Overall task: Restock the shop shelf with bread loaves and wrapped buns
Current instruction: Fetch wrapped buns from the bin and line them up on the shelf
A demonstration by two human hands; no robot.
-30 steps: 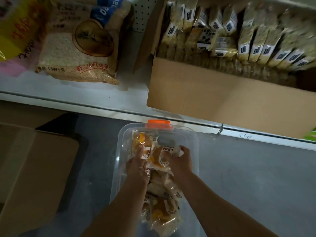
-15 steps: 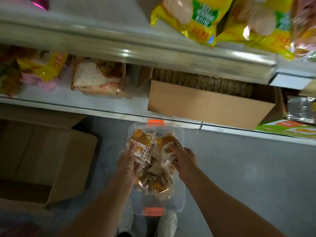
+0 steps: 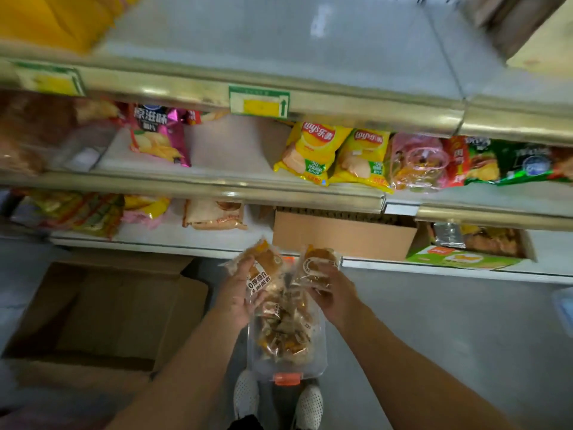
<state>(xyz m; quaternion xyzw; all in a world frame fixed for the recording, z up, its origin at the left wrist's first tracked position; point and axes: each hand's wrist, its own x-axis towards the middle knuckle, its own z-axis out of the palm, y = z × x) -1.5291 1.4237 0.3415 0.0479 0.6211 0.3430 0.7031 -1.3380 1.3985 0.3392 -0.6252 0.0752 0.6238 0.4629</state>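
A clear plastic tub (image 3: 319,364) with orange latches stands on the floor by my feet, holding several wrapped buns (image 3: 283,333). My left hand (image 3: 237,291) grips one wrapped bun (image 3: 263,266) lifted above the tub. My right hand (image 3: 333,293) grips another wrapped bun (image 3: 316,263) beside it. Both buns are in clear wrappers with white labels. In front rise the shop shelves: a bare stretch of the middle shelf (image 3: 229,147) lies between crisp bags, and the top shelf (image 3: 279,41) is mostly bare.
Yellow crisp bags (image 3: 313,150) and other snack packs fill the middle shelf's right side. A brown carton (image 3: 341,235) and a rice bag (image 3: 214,214) sit on the lowest shelf. An open cardboard box (image 3: 102,308) stands on the floor at left.
Both hands have lifted a wrapped bun each out of the tub. My view has risen and tilted up, bringing the middle and top shelves into sight.
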